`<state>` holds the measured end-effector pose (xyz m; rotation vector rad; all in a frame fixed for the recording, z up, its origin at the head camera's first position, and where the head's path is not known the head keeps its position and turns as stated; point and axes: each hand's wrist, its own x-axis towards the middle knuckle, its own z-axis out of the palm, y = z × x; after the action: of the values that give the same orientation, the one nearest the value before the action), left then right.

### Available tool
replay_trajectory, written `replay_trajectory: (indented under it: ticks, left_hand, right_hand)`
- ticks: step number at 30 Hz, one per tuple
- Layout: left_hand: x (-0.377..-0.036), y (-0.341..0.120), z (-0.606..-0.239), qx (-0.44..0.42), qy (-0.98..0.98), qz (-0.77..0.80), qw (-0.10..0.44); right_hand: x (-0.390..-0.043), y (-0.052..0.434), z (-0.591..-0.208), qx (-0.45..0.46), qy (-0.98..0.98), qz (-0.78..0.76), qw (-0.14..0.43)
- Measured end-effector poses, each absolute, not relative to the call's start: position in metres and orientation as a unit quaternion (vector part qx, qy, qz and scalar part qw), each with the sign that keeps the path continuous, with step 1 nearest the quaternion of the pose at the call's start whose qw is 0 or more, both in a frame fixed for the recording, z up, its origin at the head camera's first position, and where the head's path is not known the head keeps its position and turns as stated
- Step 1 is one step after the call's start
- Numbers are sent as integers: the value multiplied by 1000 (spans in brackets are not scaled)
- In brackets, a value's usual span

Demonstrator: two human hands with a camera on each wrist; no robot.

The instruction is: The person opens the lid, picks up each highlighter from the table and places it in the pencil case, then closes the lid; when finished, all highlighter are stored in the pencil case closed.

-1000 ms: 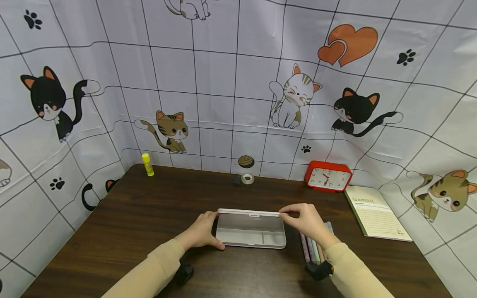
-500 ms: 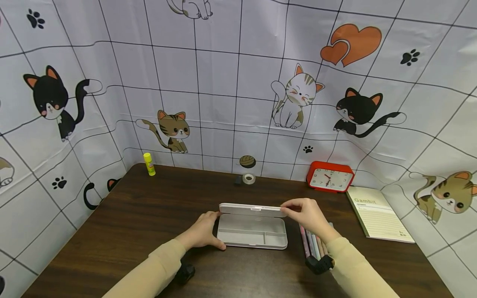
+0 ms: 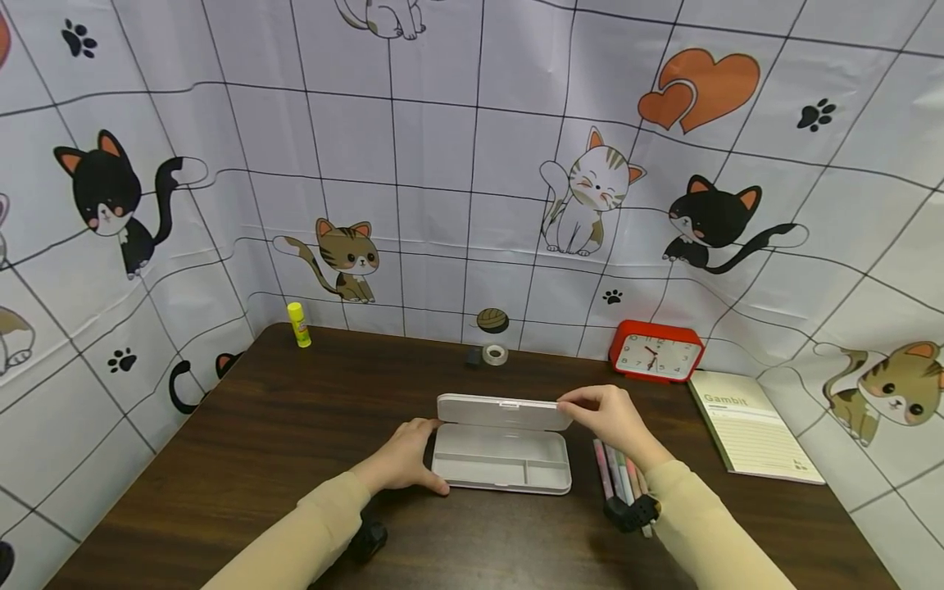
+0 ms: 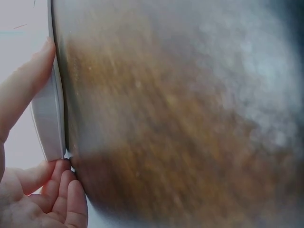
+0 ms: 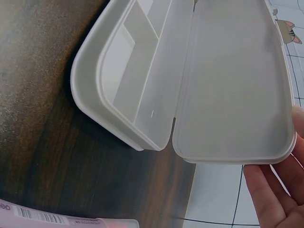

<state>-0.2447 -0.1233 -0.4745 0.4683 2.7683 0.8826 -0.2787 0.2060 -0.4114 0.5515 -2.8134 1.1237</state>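
Note:
A white plastic pencil case (image 3: 501,463) lies in the middle of the dark wooden table (image 3: 295,426), its base empty with a divider. Its hinged lid (image 3: 504,411) stands raised at the far side. My right hand (image 3: 606,416) pinches the lid's right corner. My left hand (image 3: 404,457) grips the left end of the base, thumb at the back and fingers in front. The left wrist view shows the case's end wall (image 4: 47,118) between thumb and fingers. In the right wrist view the lid (image 5: 232,90) and base (image 5: 128,80) stand wide apart.
Several pastel pens (image 3: 619,475) lie just right of the case, under my right forearm. A notebook (image 3: 752,426) and a red alarm clock (image 3: 655,351) sit at the right back. A tape roll (image 3: 494,354) and a yellow glue stick (image 3: 298,324) stand near the back wall.
My right hand has swung the lid up and back, so the case stands wider. The left hand has stayed on the base.

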Motion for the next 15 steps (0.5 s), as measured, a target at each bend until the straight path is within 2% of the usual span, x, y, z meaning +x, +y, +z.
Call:
replay_trajectory:
  ticks: [15]
  left_hand:
    - [-246,-124,-477,162,936,298,93]
  right_hand:
    - [-293,207,-410,186,-914,360,27]
